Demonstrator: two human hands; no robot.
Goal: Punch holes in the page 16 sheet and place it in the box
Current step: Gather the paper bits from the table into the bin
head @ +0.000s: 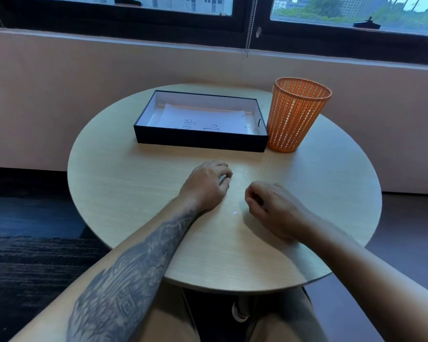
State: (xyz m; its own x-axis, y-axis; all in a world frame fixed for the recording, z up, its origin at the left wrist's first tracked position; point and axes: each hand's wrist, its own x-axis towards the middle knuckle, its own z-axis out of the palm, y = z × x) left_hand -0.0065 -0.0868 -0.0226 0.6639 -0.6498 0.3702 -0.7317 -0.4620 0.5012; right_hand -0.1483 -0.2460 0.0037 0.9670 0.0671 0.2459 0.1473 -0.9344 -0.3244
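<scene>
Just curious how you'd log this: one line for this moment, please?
sheet: in box | left hand: curled, on table | right hand: curled, on table | basket: beside box

The page 16 sheet (203,119) lies in the box (200,140) — left hand (205,183) and right hand (265,206) rest curled on the table (134,188), the left perhaps covering something grey.

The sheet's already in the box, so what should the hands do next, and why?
Probably the right hand should pinch up the small white paper scrap on the round wooden table beside it and drop it in the orange mesh basket. The white sheet marked 16 already lies inside the black rectangular box, so tidying seems all that remains.
</scene>
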